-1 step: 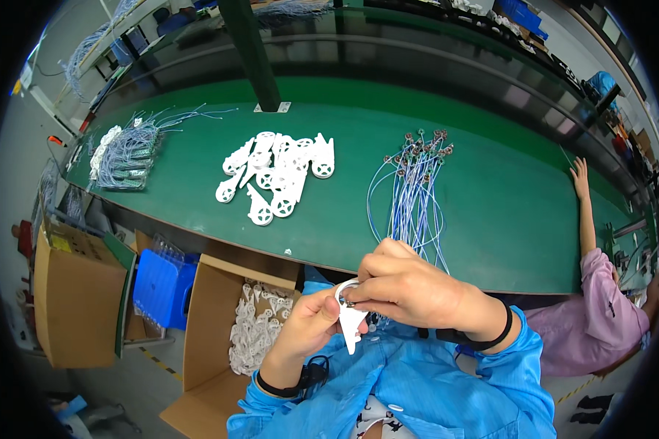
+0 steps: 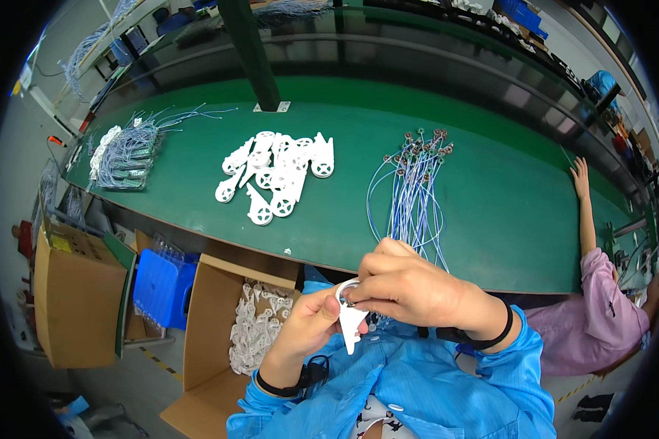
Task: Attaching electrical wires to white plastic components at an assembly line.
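Note:
Close to my chest, my left hand (image 2: 307, 325) holds a white plastic bracket (image 2: 350, 325) with a ring at its top end. My right hand (image 2: 410, 289) lies over it, fingertips pinching a small dark-tipped piece at the ring. Both wrists wear black bands and blue sleeves. On the green table (image 2: 505, 227) just beyond my hands lies a bundle of blue and white wires (image 2: 416, 194) with small round ends. A pile of the same white brackets (image 2: 278, 172) sits further left on the table.
Another wire bundle (image 2: 124, 154) lies at the table's left end. Below the table edge stand an open cardboard box of white parts (image 2: 252, 329), a blue crate (image 2: 157, 285) and a closed carton (image 2: 77, 293). A person in pink (image 2: 600, 314) sits at right, hand (image 2: 580, 175) on the table.

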Demonstrator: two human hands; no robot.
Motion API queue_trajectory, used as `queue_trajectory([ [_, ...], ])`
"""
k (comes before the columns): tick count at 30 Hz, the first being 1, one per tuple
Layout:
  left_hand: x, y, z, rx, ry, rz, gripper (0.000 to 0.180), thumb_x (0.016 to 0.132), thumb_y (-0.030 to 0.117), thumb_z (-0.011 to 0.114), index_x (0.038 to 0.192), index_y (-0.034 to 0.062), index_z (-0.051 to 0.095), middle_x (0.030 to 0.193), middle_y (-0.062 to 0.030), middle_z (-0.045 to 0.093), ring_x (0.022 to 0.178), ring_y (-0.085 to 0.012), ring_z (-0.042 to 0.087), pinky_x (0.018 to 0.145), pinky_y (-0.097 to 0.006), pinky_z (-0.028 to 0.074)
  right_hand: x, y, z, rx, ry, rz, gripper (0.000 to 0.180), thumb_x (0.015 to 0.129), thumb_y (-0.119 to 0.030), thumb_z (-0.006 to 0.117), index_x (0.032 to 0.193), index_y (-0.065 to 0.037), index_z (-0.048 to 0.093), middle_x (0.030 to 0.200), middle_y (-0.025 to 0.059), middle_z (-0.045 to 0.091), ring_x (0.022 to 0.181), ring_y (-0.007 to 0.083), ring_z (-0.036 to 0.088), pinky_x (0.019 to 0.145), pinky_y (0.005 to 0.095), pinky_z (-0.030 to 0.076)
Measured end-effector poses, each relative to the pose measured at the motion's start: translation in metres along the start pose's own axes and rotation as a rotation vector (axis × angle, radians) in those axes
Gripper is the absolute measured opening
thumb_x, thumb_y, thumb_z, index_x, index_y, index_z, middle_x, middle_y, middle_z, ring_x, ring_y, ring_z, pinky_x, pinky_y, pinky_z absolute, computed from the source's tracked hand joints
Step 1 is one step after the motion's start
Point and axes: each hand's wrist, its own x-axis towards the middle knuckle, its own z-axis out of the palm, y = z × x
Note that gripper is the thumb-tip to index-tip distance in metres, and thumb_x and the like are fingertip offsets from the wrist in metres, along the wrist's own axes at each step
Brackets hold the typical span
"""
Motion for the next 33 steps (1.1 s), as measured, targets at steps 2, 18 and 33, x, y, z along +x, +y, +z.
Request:
queue_trajectory([
  [2,0.002,0.004,0.003,0.025,0.007,-0.027,0.063,0.094,0.048,0.046,0.127,-0.0059,0.048,0.101,-0.0121,0.063,0.087,-0.0191,0.065,0.077,-0.033,0.056,0.000,0.002,-0.003,0.038,-0.028,0.031,0.014,0.079,-0.014,0.069,0.093,-0.012,0.070,0.082,0.0008,0.053,0.085,0.0234,0.046,0.076,0.0344,0.038],
  [18,0.008,-0.001,0.002,0.090,0.021,-0.002,0.060,0.096,0.046,0.045,0.123,-0.0064,0.052,0.096,-0.0135,0.065,0.085,-0.0195,0.067,0.074,-0.032,0.056,0.000,0.002,-0.006,-0.061,-0.043,0.045,0.013,0.079,-0.014,0.067,0.092,-0.014,0.071,0.081,0.0006,0.053,0.086,0.0226,0.047,0.076,0.0342,0.036],
  [33,0.012,-0.020,-0.005,0.121,0.130,0.030,0.050,0.098,0.040,0.045,0.120,-0.0030,0.056,0.098,-0.0109,0.066,0.085,-0.0170,0.066,0.072,-0.029,0.055,0.004,0.001,0.010,-0.258,-0.047,0.066,0.015,0.071,-0.008,0.065,0.086,-0.010,0.069,0.079,0.0037,0.051,0.083,0.0242,0.049,0.071,0.0350,0.039],
])
